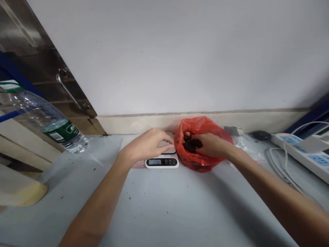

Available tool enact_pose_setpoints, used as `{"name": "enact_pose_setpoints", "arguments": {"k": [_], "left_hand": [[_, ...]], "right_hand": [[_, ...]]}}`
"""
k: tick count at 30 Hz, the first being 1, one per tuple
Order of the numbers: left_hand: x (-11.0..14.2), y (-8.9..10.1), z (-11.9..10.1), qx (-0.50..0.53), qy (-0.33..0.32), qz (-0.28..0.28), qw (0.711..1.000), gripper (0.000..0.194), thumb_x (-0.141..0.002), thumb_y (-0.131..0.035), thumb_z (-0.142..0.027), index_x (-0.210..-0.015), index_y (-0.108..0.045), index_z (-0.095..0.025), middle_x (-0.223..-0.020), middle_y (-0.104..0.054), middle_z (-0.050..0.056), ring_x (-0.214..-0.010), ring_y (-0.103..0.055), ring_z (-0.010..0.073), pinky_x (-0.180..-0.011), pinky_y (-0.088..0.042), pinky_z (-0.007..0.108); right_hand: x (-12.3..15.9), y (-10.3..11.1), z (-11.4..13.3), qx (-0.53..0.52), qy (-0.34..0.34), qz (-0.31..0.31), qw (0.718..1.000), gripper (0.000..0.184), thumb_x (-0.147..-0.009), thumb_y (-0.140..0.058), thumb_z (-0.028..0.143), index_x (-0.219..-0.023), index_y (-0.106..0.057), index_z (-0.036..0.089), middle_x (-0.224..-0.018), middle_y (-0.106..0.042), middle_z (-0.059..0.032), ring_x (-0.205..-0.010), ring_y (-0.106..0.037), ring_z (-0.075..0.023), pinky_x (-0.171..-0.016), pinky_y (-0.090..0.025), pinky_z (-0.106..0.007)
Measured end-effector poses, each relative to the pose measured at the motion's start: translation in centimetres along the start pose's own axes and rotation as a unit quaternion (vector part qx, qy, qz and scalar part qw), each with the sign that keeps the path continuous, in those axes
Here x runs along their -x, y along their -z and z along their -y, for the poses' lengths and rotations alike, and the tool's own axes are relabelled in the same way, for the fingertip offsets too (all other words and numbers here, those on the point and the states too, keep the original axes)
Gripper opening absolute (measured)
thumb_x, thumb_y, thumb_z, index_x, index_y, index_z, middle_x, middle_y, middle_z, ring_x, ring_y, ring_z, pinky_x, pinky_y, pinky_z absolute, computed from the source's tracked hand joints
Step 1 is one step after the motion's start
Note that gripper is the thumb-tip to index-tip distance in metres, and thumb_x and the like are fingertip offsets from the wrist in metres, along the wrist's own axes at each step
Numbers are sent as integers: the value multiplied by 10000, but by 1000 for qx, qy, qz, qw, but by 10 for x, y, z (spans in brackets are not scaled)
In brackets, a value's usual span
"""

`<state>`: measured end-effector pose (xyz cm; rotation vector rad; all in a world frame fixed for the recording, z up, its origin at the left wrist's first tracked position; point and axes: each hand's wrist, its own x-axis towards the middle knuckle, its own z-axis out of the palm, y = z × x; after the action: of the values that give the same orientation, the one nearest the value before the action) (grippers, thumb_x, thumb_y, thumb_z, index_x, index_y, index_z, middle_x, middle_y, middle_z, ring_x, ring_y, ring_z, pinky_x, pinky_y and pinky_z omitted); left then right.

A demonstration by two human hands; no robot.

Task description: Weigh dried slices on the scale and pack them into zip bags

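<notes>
A small white kitchen scale [162, 162] lies on the grey table, its display reading 0.0. Over its weighing plate hovers my left hand [147, 145], with thumb and fingers curved and a gap between them, holding nothing that I can see. Touching the scale's right side is an open red plastic bag [197, 163] with dark brown, dried-looking pieces [192, 145] inside. My right hand [212, 145] reaches into the bag, its fingers around some of these dark pieces; the fingertips are partly hidden. Under the scale's left side, a clear plastic bag [138, 164] shows.
At the left stands a water bottle [58, 128] with a green label, and a pale container [23, 188] is nearer to me. Right of the red bag are clear plastic [248, 147], a black mouse [260, 135] and a white power strip [308, 154] with cables. A wall rises behind.
</notes>
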<state>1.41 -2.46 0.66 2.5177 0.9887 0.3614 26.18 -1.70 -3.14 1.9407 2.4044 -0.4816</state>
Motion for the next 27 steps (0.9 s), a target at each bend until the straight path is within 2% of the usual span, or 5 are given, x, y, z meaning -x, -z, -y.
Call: {"name": "enact_pose_setpoints", "arguments": {"k": [5,10,17,23,27], "left_hand": [[2,3,3,-12,11,-3,1000,255,-960,-545,-257,-966,-792,-194,-1016,-791,49,-892,-697,208,-756,-485,289],[2,2,2,-20,14,4,1000,268,-961,-532,-255,-967,-795,-205,-984,-786,37,-857,-690,198,-730,-478,282],[0,-1,0,-3,10,14,1000,261,-958,-537,-251,-980,-795,-212,-985,-784,30,-845,-689,191,-735,-485,278],[0,0,-2,-4,15,23,1000,257,-964,-540,-259,-977,-793,-214,-979,-785,24,-834,-685,187,-729,-479,278],[0,0,-3,-9,18,25,999,258,-965,-539,-248,-981,-795,-216,-982,-785,24,-829,-682,184,-732,-478,279]], "right_hand": [[3,12,3,12,-53,7,999,229,-796,-585,67,-902,-753,182,-902,-774,-78,-800,-689,-216,-646,-450,-277],[4,10,2,14,-47,12,999,77,-855,-634,188,-830,-707,188,-894,-765,-92,-805,-677,-241,-652,-452,-303],[11,12,1,48,-71,42,995,223,-833,-711,350,-999,-710,201,-1090,-759,-142,-968,-701,-319,-740,-489,-351],[10,5,2,52,-80,78,992,392,-945,-525,297,-1270,-682,145,-1283,-712,-218,-1084,-697,-370,-804,-504,-404],[10,6,0,43,-60,62,995,309,-897,-589,234,-1160,-739,172,-1152,-773,-169,-1005,-726,-334,-776,-519,-377]]}}
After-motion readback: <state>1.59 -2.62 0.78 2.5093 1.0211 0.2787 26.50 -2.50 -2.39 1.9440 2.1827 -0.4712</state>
